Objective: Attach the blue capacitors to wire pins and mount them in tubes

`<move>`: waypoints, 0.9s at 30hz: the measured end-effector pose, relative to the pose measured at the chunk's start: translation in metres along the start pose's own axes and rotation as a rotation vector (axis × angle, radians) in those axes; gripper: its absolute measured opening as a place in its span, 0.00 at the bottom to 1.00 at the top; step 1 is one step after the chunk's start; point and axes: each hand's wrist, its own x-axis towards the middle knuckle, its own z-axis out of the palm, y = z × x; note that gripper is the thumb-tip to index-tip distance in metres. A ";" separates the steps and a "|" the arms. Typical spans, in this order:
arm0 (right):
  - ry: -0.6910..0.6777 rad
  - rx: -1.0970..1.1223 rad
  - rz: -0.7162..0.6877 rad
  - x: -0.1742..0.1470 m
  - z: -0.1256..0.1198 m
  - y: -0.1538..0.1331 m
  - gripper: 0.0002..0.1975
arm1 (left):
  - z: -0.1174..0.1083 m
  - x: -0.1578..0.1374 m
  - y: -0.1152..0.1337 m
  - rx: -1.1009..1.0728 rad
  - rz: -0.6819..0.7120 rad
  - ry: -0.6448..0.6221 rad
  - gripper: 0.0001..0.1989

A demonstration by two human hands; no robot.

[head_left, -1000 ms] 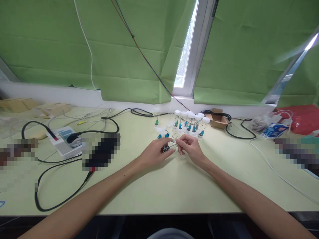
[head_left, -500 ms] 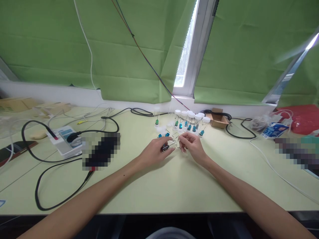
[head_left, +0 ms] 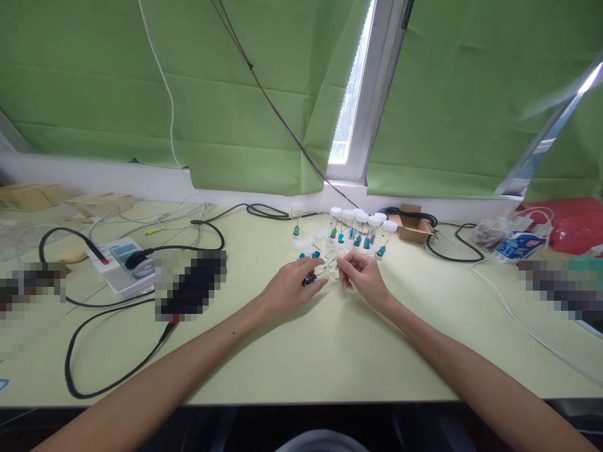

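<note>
My left hand [head_left: 293,282] curves over the table with thumb and forefinger spread apart. Between them lies a small dark piece [head_left: 308,279] with a thin metal rod; no clear grip on it shows. Close to its forefinger are small blue pieces [head_left: 316,255]. Facing it, my right hand [head_left: 358,274] pinches thumb and forefinger together, and what they hold is too small to make out. Several thin metal pins [head_left: 330,269] lie in the gap between both hands. Behind stand clear, white-capped tubes [head_left: 347,216] with blue or green pieces on thin rods inside.
An open cardboard box [head_left: 415,227] sits right of the tubes, with black cable around it. At the left are a white power strip [head_left: 123,267] and looping black cords [head_left: 78,358]. A red bag [head_left: 575,225] and a blue-white packet [head_left: 521,246] lie far right.
The dark piece and its rod have shifted slightly left by my left hand. My right hand stays nearly in place, still pinching. A pixelated patch now covers the far left edge.
</note>
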 end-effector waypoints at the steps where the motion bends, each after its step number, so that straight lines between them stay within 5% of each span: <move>1: -0.006 -0.003 -0.001 0.000 0.000 0.000 0.17 | 0.000 0.000 0.000 0.003 0.000 -0.003 0.19; 20: -0.060 -0.059 0.002 -0.004 0.006 0.002 0.19 | -0.004 -0.001 0.004 0.051 0.028 -0.036 0.17; 27: -0.269 0.063 0.100 0.003 -0.007 -0.003 0.18 | -0.009 0.001 0.004 0.038 0.071 -0.067 0.18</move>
